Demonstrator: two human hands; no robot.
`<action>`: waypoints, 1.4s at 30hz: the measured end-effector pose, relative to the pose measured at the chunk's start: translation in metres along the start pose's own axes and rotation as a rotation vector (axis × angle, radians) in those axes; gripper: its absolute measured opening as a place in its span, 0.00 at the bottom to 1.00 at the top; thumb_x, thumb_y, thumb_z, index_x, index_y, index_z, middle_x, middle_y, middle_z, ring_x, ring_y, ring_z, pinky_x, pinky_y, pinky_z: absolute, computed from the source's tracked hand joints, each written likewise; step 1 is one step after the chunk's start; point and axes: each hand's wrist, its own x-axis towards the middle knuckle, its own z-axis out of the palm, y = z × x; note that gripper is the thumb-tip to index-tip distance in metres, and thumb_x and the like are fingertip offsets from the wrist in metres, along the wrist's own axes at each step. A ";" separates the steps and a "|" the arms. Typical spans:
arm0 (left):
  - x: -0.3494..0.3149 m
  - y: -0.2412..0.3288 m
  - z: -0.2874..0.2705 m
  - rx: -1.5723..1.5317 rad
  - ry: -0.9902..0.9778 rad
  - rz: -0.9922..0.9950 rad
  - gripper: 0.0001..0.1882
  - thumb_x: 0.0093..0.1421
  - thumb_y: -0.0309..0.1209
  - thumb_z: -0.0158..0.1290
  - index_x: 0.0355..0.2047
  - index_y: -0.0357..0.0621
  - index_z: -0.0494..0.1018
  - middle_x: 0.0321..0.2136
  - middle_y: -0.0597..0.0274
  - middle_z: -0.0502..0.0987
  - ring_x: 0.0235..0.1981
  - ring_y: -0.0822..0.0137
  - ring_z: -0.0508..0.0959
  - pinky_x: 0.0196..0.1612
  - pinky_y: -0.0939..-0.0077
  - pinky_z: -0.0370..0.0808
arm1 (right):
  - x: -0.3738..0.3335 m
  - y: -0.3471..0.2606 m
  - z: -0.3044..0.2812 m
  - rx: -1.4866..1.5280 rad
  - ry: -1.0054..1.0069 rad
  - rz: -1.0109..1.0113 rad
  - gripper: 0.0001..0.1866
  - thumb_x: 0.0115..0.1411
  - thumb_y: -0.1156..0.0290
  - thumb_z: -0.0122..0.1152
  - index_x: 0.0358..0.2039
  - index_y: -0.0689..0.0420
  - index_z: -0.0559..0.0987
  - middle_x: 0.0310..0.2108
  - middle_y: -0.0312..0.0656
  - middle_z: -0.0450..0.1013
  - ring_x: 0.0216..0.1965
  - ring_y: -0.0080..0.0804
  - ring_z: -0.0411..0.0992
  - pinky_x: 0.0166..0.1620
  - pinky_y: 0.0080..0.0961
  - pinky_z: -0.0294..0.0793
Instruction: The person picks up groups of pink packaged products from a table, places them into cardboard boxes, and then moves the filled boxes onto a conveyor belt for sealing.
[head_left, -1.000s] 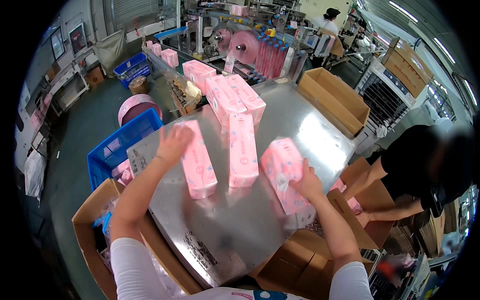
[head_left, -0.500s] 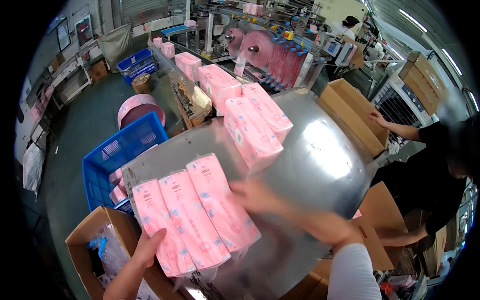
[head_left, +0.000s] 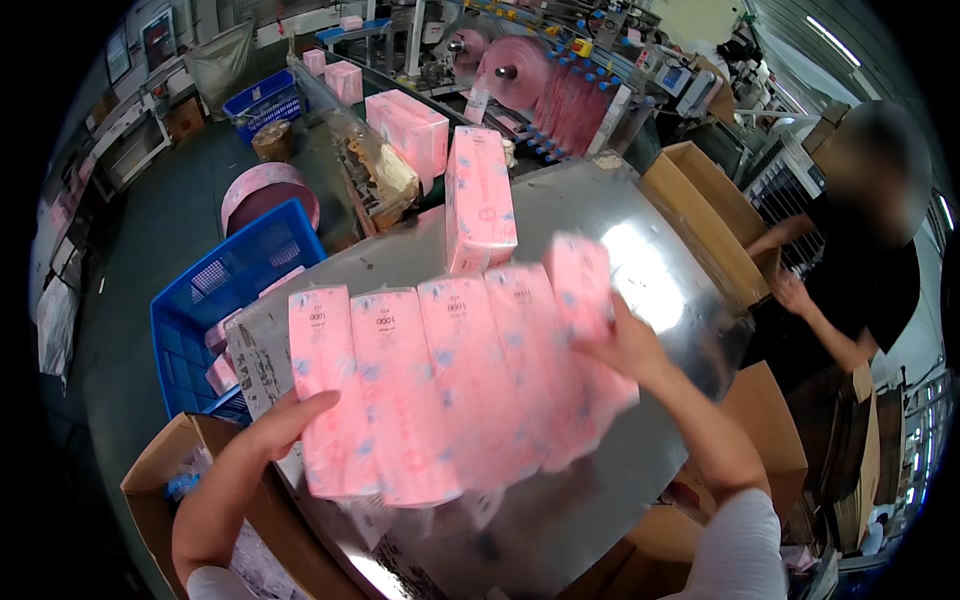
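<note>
So you've got a busy spot there. Straight ahead, a loose pack (head_left: pixel 480 195) lies end-on just past your row, so that's what stands in the way on the far side; can't tell if it's touching. Another pack (head_left: pixel 405 130) sits beyond it, at the end of the line, with the film rolls (head_left: pixel 515 85) further back. Off to your left there's the blue basket (head_left: pixel 205 275) with pink stuff inside, and a box (head_left: pixel 148 475) of clear plastic right by your left forearm. A long box (head_left: pixel 695 235) is at the table's far right edge, a coworker (head_left: pixel 870 275) has both hands near its end, and an open carton (head_left: pixel 760 415) is close to your right arm.

Your row (head_left: pixel 455 380) of five pink packs is side by side over the metal table (head_left: pixel 560 205), rightmost one a bit crooked. Can't tell if it's raised.

Left hand (head_left: pixel 290 425): thumb over the leftmost pack's edge, other fingers hidden, so no idea how closed they are. Right hand (head_left: pixel 635 345): thumb and fingers spread wide against the rightmost pack, kinda blurry.
</note>
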 end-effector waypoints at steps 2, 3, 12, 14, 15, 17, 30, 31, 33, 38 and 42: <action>-0.016 0.006 -0.002 0.110 -0.094 -0.099 0.34 0.55 0.40 0.55 0.59 0.40 0.57 0.52 0.55 0.68 0.51 0.63 0.70 0.52 0.67 0.69 | -0.053 0.031 0.000 0.194 -0.279 0.178 0.42 0.48 0.48 0.62 0.57 0.61 0.61 0.46 0.53 0.69 0.47 0.37 0.70 0.47 0.30 0.69; -0.016 0.010 0.003 0.152 -0.126 -0.145 0.35 0.55 0.41 0.55 0.59 0.40 0.57 0.52 0.55 0.68 0.51 0.63 0.70 0.52 0.67 0.69 | -0.068 0.054 0.006 0.312 -0.413 0.244 0.38 0.51 0.48 0.59 0.55 0.60 0.64 0.43 0.50 0.72 0.44 0.35 0.72 0.45 0.29 0.71; -0.002 -0.035 0.041 -0.040 -0.144 -0.064 0.33 0.54 0.43 0.53 0.56 0.37 0.60 0.49 0.54 0.71 0.47 0.62 0.75 0.48 0.66 0.74 | -0.166 0.093 0.039 1.179 -0.206 0.477 0.32 0.54 0.49 0.53 0.50 0.63 0.70 0.38 0.42 0.73 0.40 0.31 0.72 0.41 0.23 0.71; -0.027 -0.034 0.065 -0.014 -0.134 -0.001 0.31 0.55 0.39 0.52 0.55 0.36 0.60 0.47 0.52 0.72 0.45 0.62 0.75 0.47 0.66 0.74 | -0.220 0.075 0.006 1.009 -0.044 0.523 0.32 0.54 0.50 0.54 0.49 0.64 0.70 0.37 0.42 0.73 0.39 0.30 0.72 0.41 0.23 0.71; -0.040 -0.030 0.076 0.001 -0.158 0.011 0.30 0.55 0.38 0.52 0.55 0.36 0.60 0.47 0.53 0.72 0.45 0.62 0.75 0.47 0.66 0.74 | -0.246 0.084 -0.002 0.933 0.013 0.554 0.31 0.53 0.52 0.56 0.50 0.64 0.69 0.38 0.41 0.73 0.38 0.29 0.71 0.42 0.24 0.71; -0.064 -0.024 0.110 -0.001 -0.172 0.078 0.28 0.53 0.32 0.54 0.53 0.35 0.62 0.45 0.54 0.73 0.43 0.62 0.76 0.46 0.67 0.74 | -0.305 0.111 -0.016 1.112 0.144 0.521 0.30 0.51 0.61 0.59 0.52 0.65 0.68 0.41 0.40 0.71 0.40 0.29 0.70 0.45 0.25 0.70; -0.092 -0.316 0.411 0.421 -0.730 -0.121 0.31 0.52 0.20 0.47 0.58 0.40 0.55 0.49 0.58 0.68 0.50 0.65 0.68 0.53 0.73 0.66 | -0.743 0.331 0.173 1.490 0.432 0.957 0.24 0.46 0.80 0.57 0.47 0.62 0.72 0.43 0.43 0.72 0.43 0.36 0.71 0.44 0.30 0.72; -0.092 -0.335 0.420 0.458 -0.734 -0.025 0.31 0.53 0.20 0.46 0.59 0.40 0.54 0.49 0.57 0.68 0.51 0.64 0.68 0.53 0.73 0.65 | -0.754 0.349 0.221 1.357 0.381 1.164 0.23 0.47 0.77 0.56 0.47 0.61 0.72 0.40 0.43 0.72 0.39 0.35 0.71 0.42 0.30 0.72; -0.098 -0.348 0.427 0.443 -0.695 0.038 0.30 0.54 0.20 0.46 0.59 0.39 0.53 0.50 0.56 0.67 0.52 0.64 0.67 0.54 0.74 0.64 | -0.742 0.352 0.253 1.122 0.262 1.418 0.22 0.48 0.73 0.56 0.46 0.61 0.71 0.38 0.43 0.73 0.39 0.36 0.72 0.41 0.30 0.72; -0.110 -0.304 0.388 0.505 -0.386 0.136 0.21 0.61 0.26 0.47 0.55 0.40 0.61 0.51 0.55 0.68 0.52 0.64 0.68 0.54 0.73 0.65 | -0.691 0.307 0.155 0.284 0.302 0.998 0.49 0.43 0.54 0.65 0.61 0.57 0.51 0.62 0.57 0.46 0.60 0.55 0.52 0.57 0.41 0.60; -0.132 -0.246 0.344 0.441 -0.232 0.191 0.17 0.63 0.27 0.45 0.52 0.36 0.64 0.47 0.55 0.70 0.48 0.64 0.71 0.52 0.72 0.67 | -0.633 0.322 0.172 0.192 0.042 0.836 0.57 0.38 0.42 0.67 0.62 0.55 0.50 0.64 0.56 0.39 0.65 0.59 0.35 0.63 0.50 0.45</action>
